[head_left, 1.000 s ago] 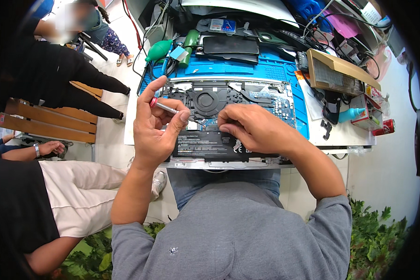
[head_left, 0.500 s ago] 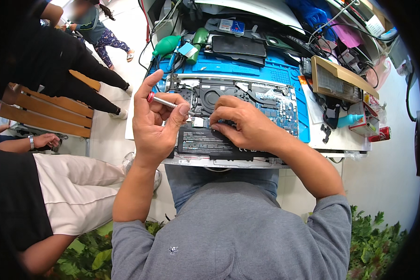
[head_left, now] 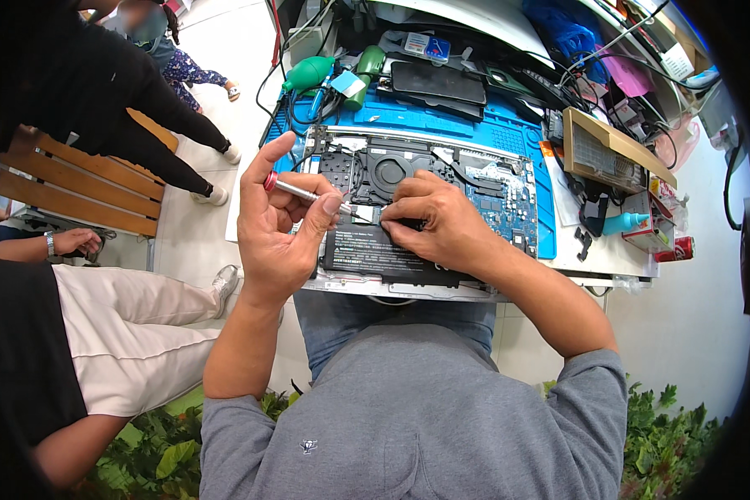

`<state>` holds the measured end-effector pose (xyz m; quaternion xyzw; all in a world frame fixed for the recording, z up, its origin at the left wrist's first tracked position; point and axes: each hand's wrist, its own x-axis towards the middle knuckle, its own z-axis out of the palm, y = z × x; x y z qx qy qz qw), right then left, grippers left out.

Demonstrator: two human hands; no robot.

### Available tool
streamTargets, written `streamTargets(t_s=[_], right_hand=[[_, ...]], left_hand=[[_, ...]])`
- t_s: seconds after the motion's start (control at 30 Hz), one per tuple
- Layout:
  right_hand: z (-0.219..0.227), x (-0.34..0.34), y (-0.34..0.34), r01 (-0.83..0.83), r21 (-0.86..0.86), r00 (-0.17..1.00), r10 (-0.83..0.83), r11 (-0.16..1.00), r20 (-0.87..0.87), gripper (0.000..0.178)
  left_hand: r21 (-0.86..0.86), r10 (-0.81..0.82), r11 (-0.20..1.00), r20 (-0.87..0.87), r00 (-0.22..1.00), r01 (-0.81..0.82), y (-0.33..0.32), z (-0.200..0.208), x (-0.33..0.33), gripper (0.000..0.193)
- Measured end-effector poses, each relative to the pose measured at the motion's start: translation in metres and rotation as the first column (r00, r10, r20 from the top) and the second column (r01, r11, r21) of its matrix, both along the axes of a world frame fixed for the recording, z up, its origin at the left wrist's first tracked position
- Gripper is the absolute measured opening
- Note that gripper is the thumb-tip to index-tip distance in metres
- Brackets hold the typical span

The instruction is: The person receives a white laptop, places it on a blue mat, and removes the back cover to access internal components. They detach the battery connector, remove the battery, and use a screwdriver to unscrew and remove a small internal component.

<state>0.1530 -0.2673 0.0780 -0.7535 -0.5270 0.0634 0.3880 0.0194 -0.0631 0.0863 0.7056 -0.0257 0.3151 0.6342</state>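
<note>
An opened laptop [head_left: 508,204] lies on a blue work mat, its insides facing up. A black battery [head_left: 362,252] fills its near side, and a round fan [head_left: 389,172] sits farther back. My left hand [head_left: 282,225] grips a slim screwdriver [head_left: 296,188] with a red cap between thumb and fingers, its index finger raised and its shaft slanting toward the battery's far edge. My right hand [head_left: 442,221] is closed in a pinch at that same edge, just in front of the fan. Whatever lies between its fingertips is hidden.
Behind the laptop stand a green air blower bulb [head_left: 310,73], a green bottle [head_left: 365,77] and a dark flat device [head_left: 437,82]. At right are a cardboard-edged box [head_left: 612,150], a light-blue bottle [head_left: 625,222] and a red can [head_left: 682,248]. A person in pale trousers [head_left: 142,333] is close at left.
The laptop and bench have shifted slightly rightward in view. Both hands keep nearly the same pose, the screwdriver still in the left and the right still pinching at the battery's far edge.
</note>
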Motion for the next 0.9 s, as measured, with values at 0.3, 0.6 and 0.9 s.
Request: streamTargets(t_s=[0.3, 0.6, 0.9], right_hand=[[0.006, 0.003, 0.0, 0.008, -0.069, 0.998, -0.013, 0.998, -0.066, 0.016], [0.013, 0.001, -0.006, 0.046, -0.107, 0.985, -0.063, 0.993, -0.16, 0.017], [0.013, 0.002, -0.019, -0.024, -0.081, 0.997, 0.029, 0.996, 0.069, 0.028]], left_hand=[[0.001, -0.006, 1.0, 0.006, 1.0, 0.006, -0.003, -0.001, 0.0, 0.071], [0.1, 0.027, 0.995, -0.001, 1.0, -0.027, -0.008, -0.008, 0.005, 0.072], [0.319, 0.017, 0.948, 0.004, 1.0, -0.017, -0.015, -0.024, 0.015, 0.072]])
